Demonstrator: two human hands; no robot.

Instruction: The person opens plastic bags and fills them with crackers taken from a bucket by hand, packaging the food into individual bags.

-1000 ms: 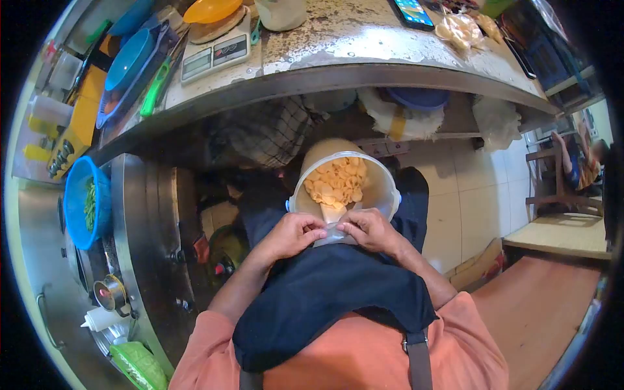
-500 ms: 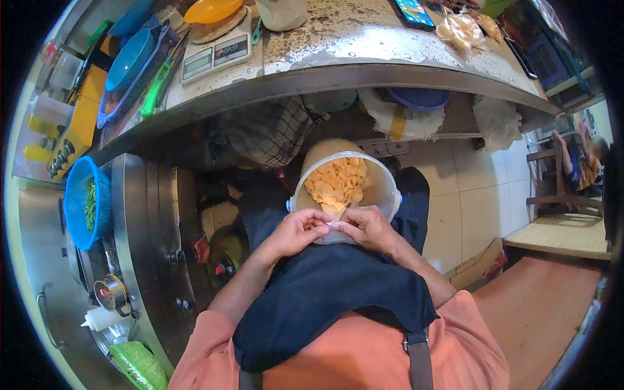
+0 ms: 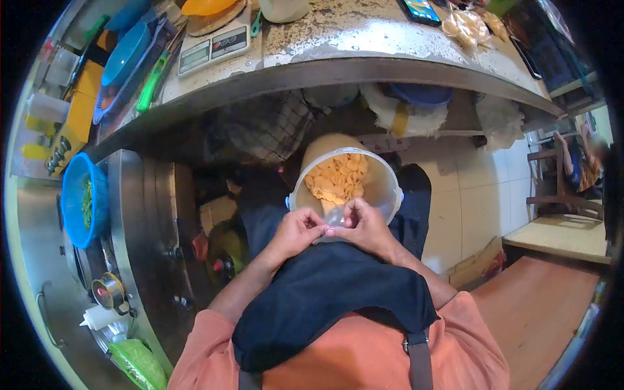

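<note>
A translucent white bucket with a blue-tipped handle mount stands between my legs, holding many thin orange crackers. Over its near rim, my left hand pinches the edge of a small clear plastic bag between thumb and fingers. My right hand grips the same edge, its thumb meeting the left fingertips and its index finger raised and curled. The bag hangs forward into the bucket; whether it holds crackers is hard to make out.
Above is a worn counter with a digital scale, a phone and bagged crackers. To the left, a blue basket contains green vegetables. A wooden bench lies right; a person is farther back.
My right index finger has lifted and curled away from the bag, showing more clear plastic. Both hands stay together at the bucket's near rim.
</note>
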